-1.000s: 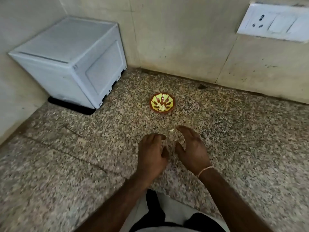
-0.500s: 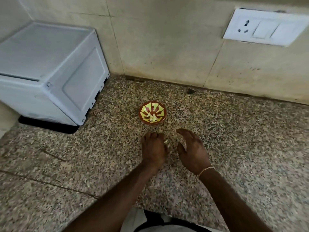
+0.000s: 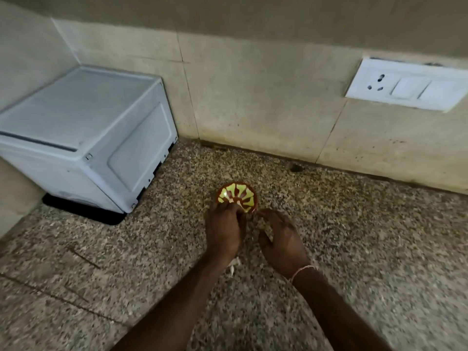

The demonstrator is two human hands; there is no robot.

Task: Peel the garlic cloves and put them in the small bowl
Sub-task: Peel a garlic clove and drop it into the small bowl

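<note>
A small brown bowl (image 3: 247, 195) with a yellow-green petal pattern sits on the speckled stone counter (image 3: 354, 236). My left hand (image 3: 224, 234) reaches to the bowl's near rim, its fingertips bunched over the edge around a small pale garlic clove (image 3: 238, 203). My right hand (image 3: 282, 238) hovers just right of it and below the bowl, fingers loosely curled with nothing in them. White scraps of garlic peel (image 3: 234, 265) lie on the counter under my left wrist. What is inside the bowl is partly hidden by my fingers.
A white box-shaped appliance (image 3: 83, 138) stands on a black mat at the back left, against the tiled wall. A white socket and switch plate (image 3: 405, 87) is on the wall at the upper right.
My left hand has moved forward from the counter to the bowl's near rim, carrying the pale clove. My right hand followed a little. The view tilted up toward the wall.
</note>
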